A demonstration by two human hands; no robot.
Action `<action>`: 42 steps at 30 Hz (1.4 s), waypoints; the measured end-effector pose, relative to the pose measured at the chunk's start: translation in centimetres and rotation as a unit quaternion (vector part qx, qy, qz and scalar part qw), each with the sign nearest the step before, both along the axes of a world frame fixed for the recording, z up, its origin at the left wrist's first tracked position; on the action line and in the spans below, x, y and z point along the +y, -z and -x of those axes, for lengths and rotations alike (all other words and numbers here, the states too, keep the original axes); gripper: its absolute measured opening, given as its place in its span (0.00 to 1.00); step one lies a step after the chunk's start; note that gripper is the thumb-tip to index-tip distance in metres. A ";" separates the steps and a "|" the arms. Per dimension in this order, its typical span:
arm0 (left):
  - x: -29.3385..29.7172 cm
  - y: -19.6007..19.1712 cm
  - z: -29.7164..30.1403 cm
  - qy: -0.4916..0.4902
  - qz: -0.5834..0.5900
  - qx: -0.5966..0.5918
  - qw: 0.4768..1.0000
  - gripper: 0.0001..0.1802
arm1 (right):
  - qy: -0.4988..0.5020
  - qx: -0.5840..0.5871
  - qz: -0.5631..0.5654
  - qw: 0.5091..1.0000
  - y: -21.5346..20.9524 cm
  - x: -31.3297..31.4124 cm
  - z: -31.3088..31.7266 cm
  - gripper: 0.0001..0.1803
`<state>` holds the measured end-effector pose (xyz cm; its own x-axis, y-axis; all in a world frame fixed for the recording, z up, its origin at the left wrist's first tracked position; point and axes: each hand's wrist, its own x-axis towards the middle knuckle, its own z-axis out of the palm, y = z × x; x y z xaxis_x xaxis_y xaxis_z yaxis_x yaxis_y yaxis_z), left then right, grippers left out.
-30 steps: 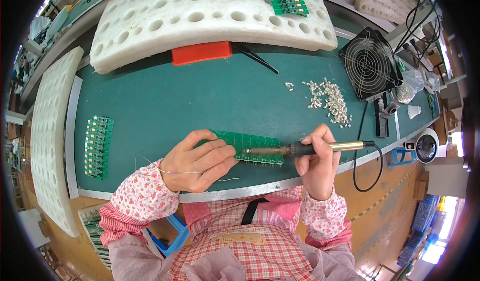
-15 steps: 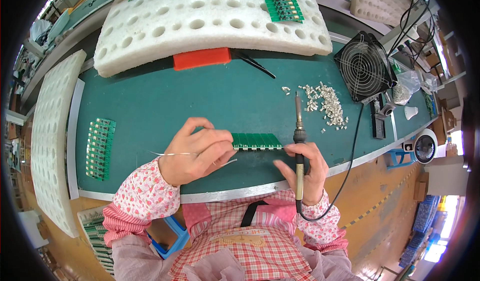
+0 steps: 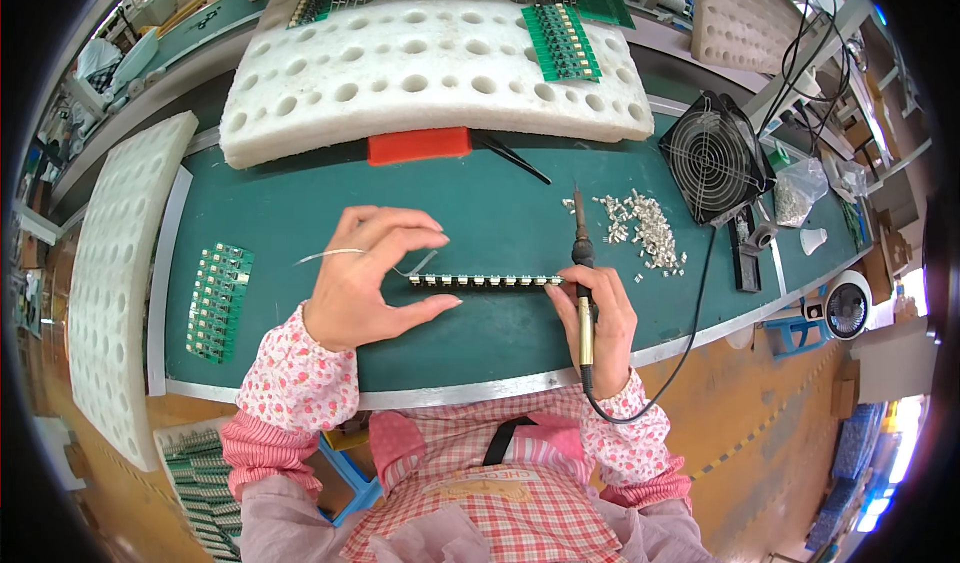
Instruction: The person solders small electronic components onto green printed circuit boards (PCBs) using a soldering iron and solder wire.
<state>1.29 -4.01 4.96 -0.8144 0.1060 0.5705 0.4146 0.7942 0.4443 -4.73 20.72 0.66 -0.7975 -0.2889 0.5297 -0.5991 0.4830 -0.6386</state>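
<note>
Long green circuit board strip [image 3: 485, 281] held edge-up between both hands, long axis running straight left to right, just above the green mat [image 3: 300, 213]. Left hand [image 3: 365, 278] curled wide around the strip's left end, thumb below and fingers arched above, pinching a thin solder wire [image 3: 335, 254] that loops out to its left and bends back toward the strip's end. Right hand [image 3: 600, 313] closed around a soldering iron [image 3: 582, 293], handle down toward the body, tip up and away, also touching the strip's right end with the fingertips. Neither hand clearly nearer: one at each end.

Beyond the right hand and slightly outward, a heap of small metal parts [image 3: 640, 228]; farther out, a black fan [image 3: 712, 158]. Well left of the left hand, a flat green board panel [image 3: 220, 301]. Straight ahead of both hands, a red block [image 3: 418, 146], black tweezers [image 3: 512, 157], and a white foam tray [image 3: 420, 73]. Nothing between the iron tip and the strip; cord [image 3: 690, 333] trailing right of the wrist.
</note>
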 end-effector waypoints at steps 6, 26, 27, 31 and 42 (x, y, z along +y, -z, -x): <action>-2.2 0.7 -0.8 0.004 0.010 -0.057 0.998 0.23 | -0.006 -0.003 0.003 1.000 -0.1 -0.1 0.1 0.14; -0.9 2.6 -3.0 0.021 0.004 -0.062 0.998 0.16 | -0.001 0.061 -0.109 0.992 -0.5 1.7 -2.2 0.15; -0.9 2.7 -3.1 0.026 0.001 -0.061 0.998 0.16 | -0.001 0.061 -0.109 0.992 -0.5 1.8 -2.3 0.15; -0.3 2.9 -3.5 0.046 -0.004 -0.059 0.997 0.16 | 0.000 0.070 -0.110 0.991 -0.5 2.6 -2.7 0.16; 1.9 2.5 -4.3 0.095 0.030 -0.133 0.986 0.20 | 0.011 0.047 -0.197 0.979 -0.3 6.5 -5.1 0.16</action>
